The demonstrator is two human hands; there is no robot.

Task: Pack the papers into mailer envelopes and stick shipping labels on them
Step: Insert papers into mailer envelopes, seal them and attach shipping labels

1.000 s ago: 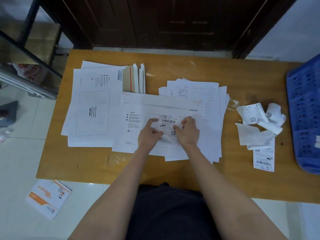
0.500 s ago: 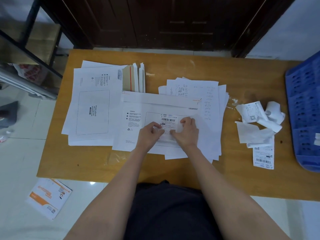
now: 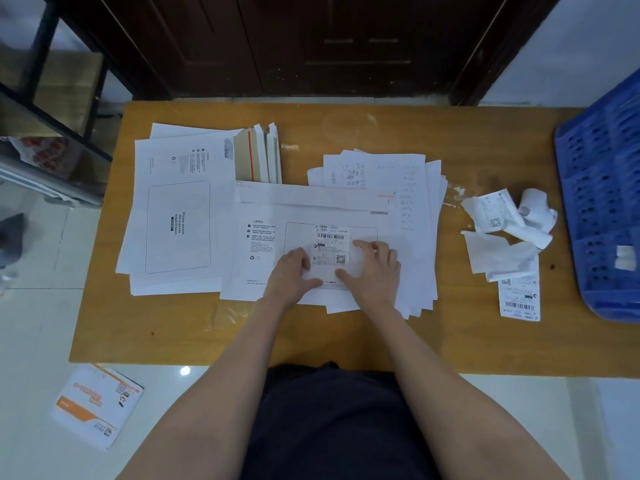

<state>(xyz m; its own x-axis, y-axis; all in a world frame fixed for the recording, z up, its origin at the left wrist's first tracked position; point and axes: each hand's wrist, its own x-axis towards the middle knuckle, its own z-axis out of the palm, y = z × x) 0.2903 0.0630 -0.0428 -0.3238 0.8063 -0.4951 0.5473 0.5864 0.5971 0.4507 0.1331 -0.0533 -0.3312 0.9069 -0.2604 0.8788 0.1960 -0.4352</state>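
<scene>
Shipping label (image 3: 329, 249) sitting inside the printed box on the front mailer envelope (image 3: 311, 237), mid-bench (image 3: 381, 133). Left hand (image 3: 291, 271) and right hand (image 3: 375, 266) pressing flat either side, smoothing it down. Flap looks unsealed; stack of blank mailers (image 3: 180, 209) and loose papers (image 3: 398, 181) left to do

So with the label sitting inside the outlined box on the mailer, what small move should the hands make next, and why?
Probably sweep both hands outward over the shipping label to press it flat. The left hand and right hand rest at its lower edges on the mailer envelope, fingers flat, and the label's upper part lies uncovered.
</scene>
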